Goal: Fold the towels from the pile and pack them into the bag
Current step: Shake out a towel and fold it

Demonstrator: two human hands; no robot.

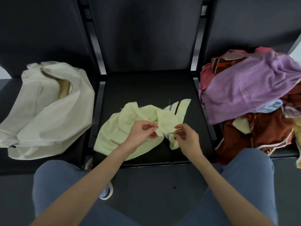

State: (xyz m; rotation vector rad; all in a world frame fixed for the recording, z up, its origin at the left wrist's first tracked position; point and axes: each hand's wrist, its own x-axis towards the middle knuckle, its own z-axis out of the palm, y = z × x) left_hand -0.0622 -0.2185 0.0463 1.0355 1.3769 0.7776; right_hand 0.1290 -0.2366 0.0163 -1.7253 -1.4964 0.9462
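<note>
Three black seats stand side by side with their backs behind them. On the right seat lies the pile of towels, the biggest heap in view. A purple towel covers its top, a dark red patterned one lies at the near side, and a bit of light blue cloth shows between them. Pink cloth shows at the far edge of the pile.

On the left seat lies the bag, made of cream cloth. It is slumped on its side, and its mouth is partly open at the far end, where something tan shows inside.

On the middle seat lies the green towel, pale and crumpled, not folded. One corner, with a blue stripe and a black stripe, points to the far right. The towel is well apart from the bag and near the pile, but does not touch it.

The person's knees in blue trousers are at the bottom, before the seats.

The left hand pinches an edge of the green towel between thumb and fingers. The right hand pinches the same edge just beside it, near a blue stripe. Both hands are close together over the near part of the towel.
</note>
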